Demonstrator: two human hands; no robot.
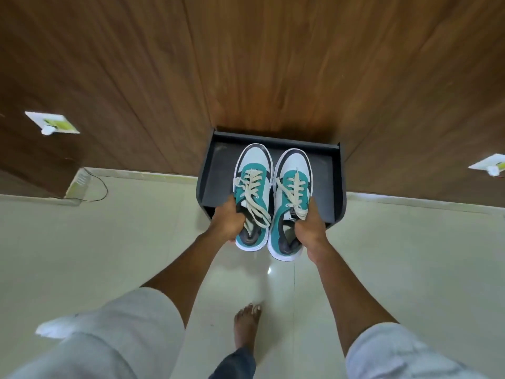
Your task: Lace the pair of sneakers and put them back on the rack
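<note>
Two teal, white and dark grey sneakers with cream laces are side by side, toes toward the wall. My left hand (225,221) grips the collar of the left sneaker (252,170). My right hand (311,228) grips the collar of the right sneaker (293,170). Both shoes are laced, with loose lace ends lying over the tongues. Their front halves are over the top shelf of the black shoe rack (211,173); their heels stick out past its front edge. Whether the soles touch the shelf I cannot tell.
The rack stands against a brown wood-panel wall (273,64). White sockets (53,123) (489,165) are on the wall at left and right, and a thin black cable (101,187) lies on the pale glossy tiled floor. My bare foot (247,326) is below the rack.
</note>
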